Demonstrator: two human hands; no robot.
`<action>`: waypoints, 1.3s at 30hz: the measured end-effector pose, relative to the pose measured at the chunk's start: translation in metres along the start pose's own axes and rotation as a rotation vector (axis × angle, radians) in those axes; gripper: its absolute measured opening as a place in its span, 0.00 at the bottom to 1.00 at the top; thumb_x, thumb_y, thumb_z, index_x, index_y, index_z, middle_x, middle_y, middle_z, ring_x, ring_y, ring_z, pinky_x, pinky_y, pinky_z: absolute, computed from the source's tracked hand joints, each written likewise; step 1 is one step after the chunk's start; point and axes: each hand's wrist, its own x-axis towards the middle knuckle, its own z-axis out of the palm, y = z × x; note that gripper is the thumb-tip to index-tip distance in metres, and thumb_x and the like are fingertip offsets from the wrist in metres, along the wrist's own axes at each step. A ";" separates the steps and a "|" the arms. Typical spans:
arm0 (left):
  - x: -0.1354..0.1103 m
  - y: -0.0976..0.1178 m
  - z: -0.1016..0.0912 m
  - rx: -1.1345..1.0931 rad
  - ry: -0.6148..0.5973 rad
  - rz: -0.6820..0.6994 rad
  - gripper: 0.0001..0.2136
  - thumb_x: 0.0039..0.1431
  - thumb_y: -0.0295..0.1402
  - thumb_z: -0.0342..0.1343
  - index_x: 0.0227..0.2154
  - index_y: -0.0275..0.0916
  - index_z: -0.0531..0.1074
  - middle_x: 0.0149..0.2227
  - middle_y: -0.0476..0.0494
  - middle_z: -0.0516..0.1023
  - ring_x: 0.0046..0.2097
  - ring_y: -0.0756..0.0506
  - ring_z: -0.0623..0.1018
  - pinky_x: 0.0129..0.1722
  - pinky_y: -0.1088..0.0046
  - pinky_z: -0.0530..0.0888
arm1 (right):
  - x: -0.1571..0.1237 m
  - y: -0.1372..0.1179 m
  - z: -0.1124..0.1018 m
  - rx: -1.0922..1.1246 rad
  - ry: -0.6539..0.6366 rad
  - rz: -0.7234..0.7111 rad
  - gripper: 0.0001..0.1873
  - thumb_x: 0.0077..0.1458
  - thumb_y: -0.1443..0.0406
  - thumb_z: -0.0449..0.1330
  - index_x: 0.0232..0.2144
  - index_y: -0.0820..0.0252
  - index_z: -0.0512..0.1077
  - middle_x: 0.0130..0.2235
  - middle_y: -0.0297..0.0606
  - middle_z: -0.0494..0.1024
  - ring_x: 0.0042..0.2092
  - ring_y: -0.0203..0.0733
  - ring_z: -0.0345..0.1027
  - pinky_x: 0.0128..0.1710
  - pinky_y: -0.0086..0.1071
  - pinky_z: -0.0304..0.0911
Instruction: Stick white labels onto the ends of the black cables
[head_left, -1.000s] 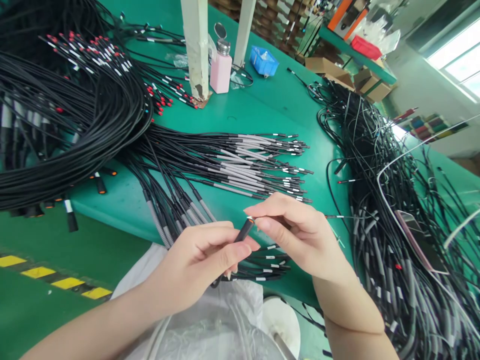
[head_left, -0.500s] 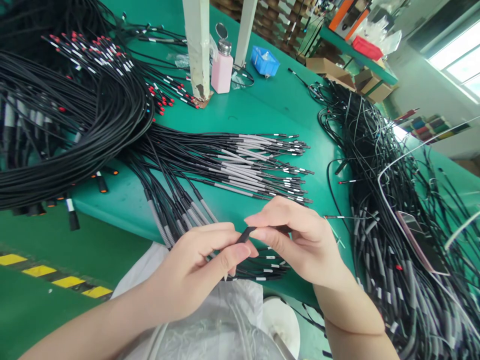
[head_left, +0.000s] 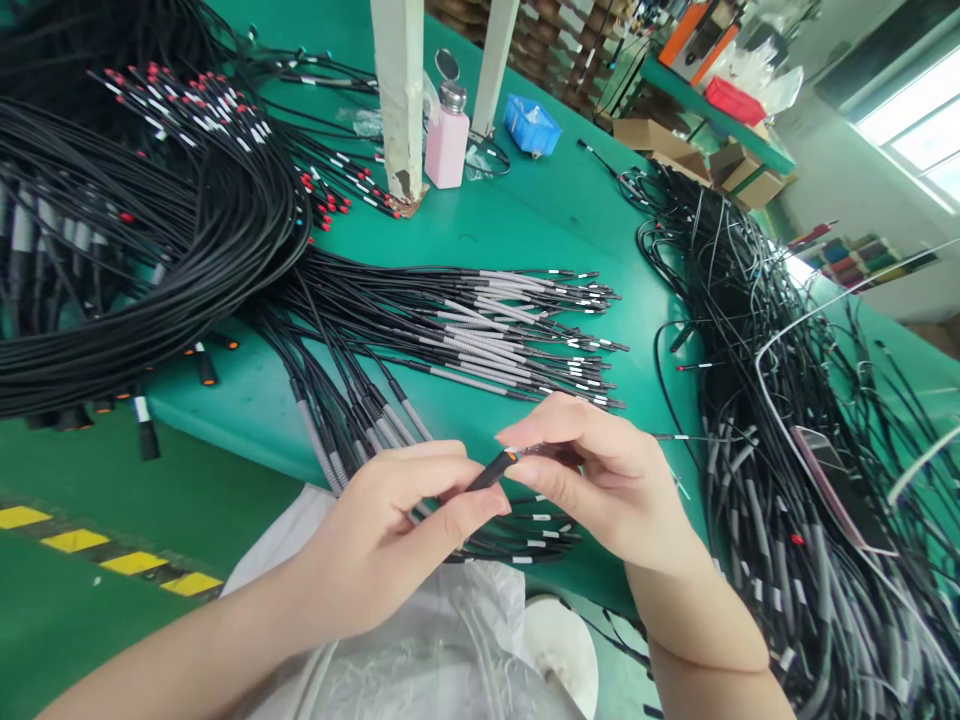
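My left hand (head_left: 390, 530) pinches a black cable connector (head_left: 491, 470) with an orange tip, thumb and forefinger closed on it. My right hand (head_left: 600, 480) is curled right beside that tip, its fingertips pinched together at the connector's end on something small I cannot make out. Both hands hover over the near edge of the green table (head_left: 495, 225). Just behind them lies a fanned bundle of black cables with grey sleeves (head_left: 487, 335). Short labelled cable ends (head_left: 540, 530) lie under my hands.
A big coil of black cables (head_left: 135, 250) with red tips fills the left. A tangled cable heap (head_left: 787, 450) covers the right. A pink pump bottle (head_left: 446, 140), white posts (head_left: 401, 95) and a blue bin (head_left: 531, 122) stand at the back. Clear plastic bag (head_left: 420, 640) below.
My right fingers had covered the connector's tip half a second ago; now they have slid back a little and the orange tip shows again. The left hand barely moved.
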 end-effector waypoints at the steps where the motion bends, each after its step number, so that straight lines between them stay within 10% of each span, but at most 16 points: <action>1: 0.000 0.000 0.000 0.033 0.013 0.019 0.16 0.68 0.38 0.52 0.28 0.38 0.78 0.25 0.51 0.67 0.25 0.51 0.66 0.20 0.77 0.61 | 0.001 0.000 0.000 0.002 -0.003 -0.001 0.09 0.62 0.70 0.64 0.44 0.56 0.78 0.36 0.34 0.80 0.33 0.34 0.70 0.28 0.27 0.64; 25: 0.000 0.005 -0.007 0.068 -0.028 0.072 0.17 0.70 0.38 0.49 0.30 0.38 0.78 0.24 0.50 0.70 0.25 0.49 0.68 0.24 0.74 0.64 | 0.001 0.006 0.005 -0.103 0.020 -0.169 0.11 0.64 0.69 0.62 0.48 0.55 0.77 0.33 0.36 0.79 0.34 0.37 0.72 0.31 0.31 0.71; 39: -0.002 0.007 -0.001 -0.277 -0.117 -0.137 0.17 0.66 0.40 0.50 0.25 0.39 0.74 0.22 0.55 0.59 0.24 0.51 0.59 0.25 0.73 0.57 | 0.000 0.007 0.008 -0.079 0.032 -0.229 0.12 0.64 0.70 0.62 0.48 0.55 0.78 0.32 0.35 0.75 0.31 0.35 0.71 0.27 0.28 0.69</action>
